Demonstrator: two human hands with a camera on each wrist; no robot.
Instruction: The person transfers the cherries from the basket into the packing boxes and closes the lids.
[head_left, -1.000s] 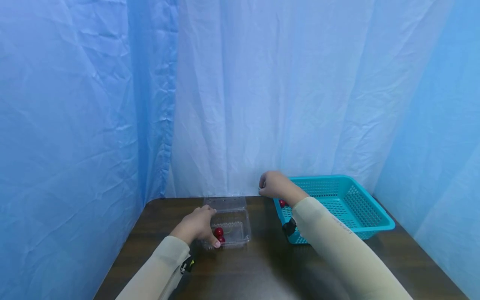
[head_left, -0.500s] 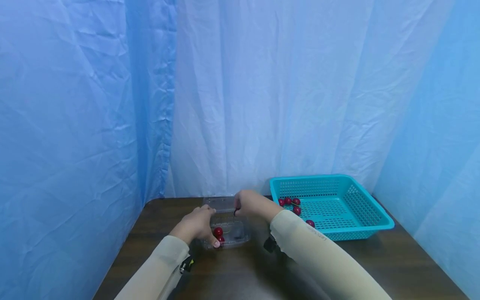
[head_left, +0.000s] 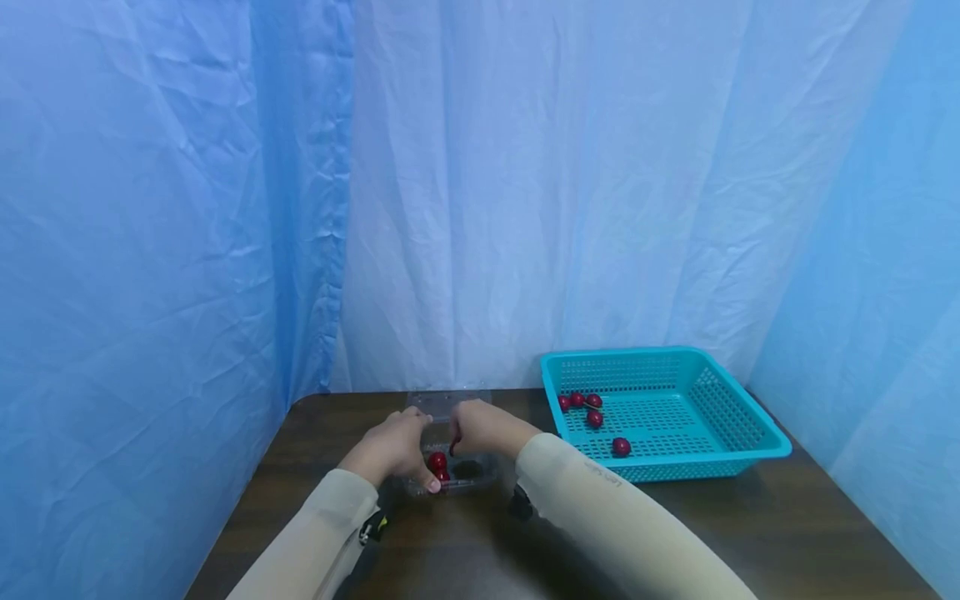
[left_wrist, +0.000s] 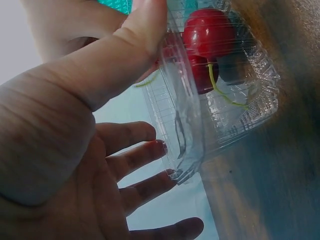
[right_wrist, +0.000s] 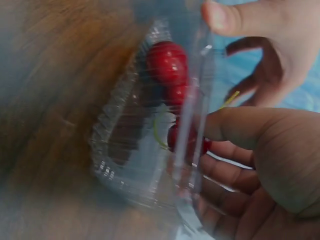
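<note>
A clear plastic clamshell box (head_left: 480, 477) lies with its lid folded back on the table. Two red cherries (left_wrist: 209, 32) show together at its left end. My left hand (head_left: 393, 448) holds that end, thumb at the front corner and fingertips along the rim. My right hand (right_wrist: 250, 160) pinches another cherry (right_wrist: 187, 140) between thumb and fingers, down at the opening of the box; the box wall partly covers this cherry in the right wrist view. A thin green stem (left_wrist: 220, 90) curls beside the cherries in the box.
To the right stands a turquoise perforated basket (head_left: 738, 454) with several cherries (head_left: 594, 418) scattered over its left part. The dark wooden table (head_left: 465, 558) ends at a pale blue curtain (head_left: 510, 208) behind and on both sides.
My right hand has moved left from the basket's left edge to the box and lowered into it with a cherry. My left hand keeps its place on the box.
</note>
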